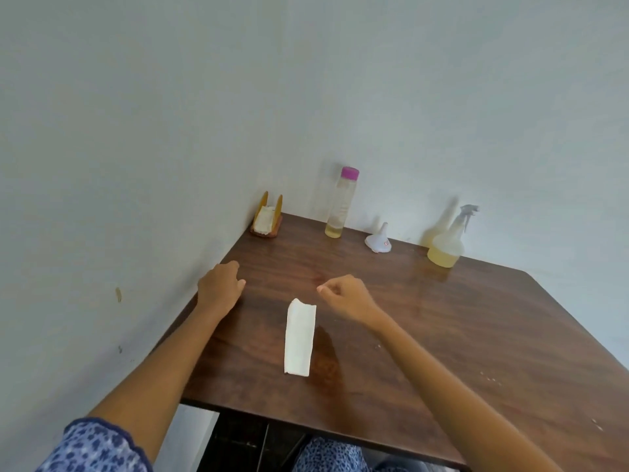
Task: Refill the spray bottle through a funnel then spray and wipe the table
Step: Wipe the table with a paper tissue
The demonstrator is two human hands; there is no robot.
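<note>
We risk knocking the funnel [378,241] or tall bottle [340,203] if we reach carelessly for the spray bottle [447,242] standing far right by the wall. Our left hand [219,285] rests on the worktop [442,321], fingers loosely curled, holding nothing. Our right hand [343,296] hovers loosely curled, empty, just beside the folded tissue [299,337].

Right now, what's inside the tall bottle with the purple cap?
The tall bottle is clear: a shallow layer of yellowish liquid sits at its bottom, the rest looks empty. Its purple cap is on, hiding the mouth. It stands on the table against the wall.
</note>
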